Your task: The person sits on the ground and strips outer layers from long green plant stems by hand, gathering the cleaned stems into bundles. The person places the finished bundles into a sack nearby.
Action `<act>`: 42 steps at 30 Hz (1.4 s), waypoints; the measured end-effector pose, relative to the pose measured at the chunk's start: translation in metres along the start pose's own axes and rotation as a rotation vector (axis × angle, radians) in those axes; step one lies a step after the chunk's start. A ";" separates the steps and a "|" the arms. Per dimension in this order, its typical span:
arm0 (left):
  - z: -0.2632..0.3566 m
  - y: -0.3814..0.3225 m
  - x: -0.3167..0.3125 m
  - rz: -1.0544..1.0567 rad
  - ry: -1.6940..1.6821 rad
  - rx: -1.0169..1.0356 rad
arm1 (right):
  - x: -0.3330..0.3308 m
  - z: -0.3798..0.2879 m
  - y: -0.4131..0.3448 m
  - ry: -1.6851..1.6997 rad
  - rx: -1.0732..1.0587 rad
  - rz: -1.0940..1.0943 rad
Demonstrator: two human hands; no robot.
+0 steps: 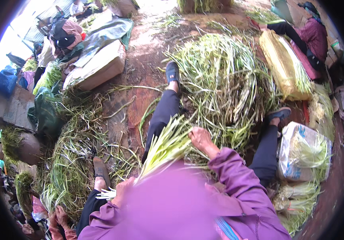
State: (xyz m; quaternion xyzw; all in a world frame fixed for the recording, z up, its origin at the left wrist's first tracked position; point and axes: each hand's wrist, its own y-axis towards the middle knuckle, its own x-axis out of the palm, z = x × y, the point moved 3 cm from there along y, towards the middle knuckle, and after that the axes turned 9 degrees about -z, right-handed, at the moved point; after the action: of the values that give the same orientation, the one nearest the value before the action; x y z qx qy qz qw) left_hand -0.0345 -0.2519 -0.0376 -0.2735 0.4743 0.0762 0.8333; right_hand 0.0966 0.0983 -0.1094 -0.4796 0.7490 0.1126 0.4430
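Observation:
My left hand (123, 190) is closed around the pale lower part of a bunch of green allium stalks (166, 142), perhaps young garlic or scallions. The white stalk ends stick out to the left of that hand, and the leaves fan up and to the right across my lap. My right hand (202, 140) is curled at the right edge of the leaves; its fingertips are hidden, so I cannot see whether it grips any. A large loose heap of the same stalks (220, 75) lies between my legs, brownish on its near right side.
To my right, tied bunches (297, 192) lie beside a white sack-wrapped bundle (285, 156) and a yellow wrapped block (276, 66). Leaf litter (73, 150) spreads at left, where another person's hands (58, 217) hold stalks. A pale block (103, 69) stands beyond. More people sit farther off.

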 end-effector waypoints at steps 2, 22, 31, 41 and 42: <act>0.020 0.011 -0.009 0.028 -0.066 0.037 | 0.027 0.050 0.019 -0.033 -0.073 0.255; -0.015 -0.023 0.011 -0.095 -0.508 -0.038 | -0.009 -0.053 -0.125 0.112 -0.280 -0.324; -0.004 -0.024 0.014 -0.148 -0.107 -0.082 | 0.073 -0.003 -0.089 -0.116 -0.167 -0.205; 0.065 0.001 -0.065 -0.016 0.299 0.026 | -0.057 0.093 -0.102 -0.178 0.321 0.004; 0.086 0.011 -0.079 -0.015 0.388 0.068 | -0.069 0.087 -0.096 -0.100 0.241 0.113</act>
State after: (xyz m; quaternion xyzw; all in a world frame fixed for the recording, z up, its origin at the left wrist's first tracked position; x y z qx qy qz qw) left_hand -0.0172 -0.1866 0.0582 -0.2583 0.6262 -0.0004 0.7357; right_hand 0.2342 0.1435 -0.0820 -0.3738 0.7598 0.0706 0.5272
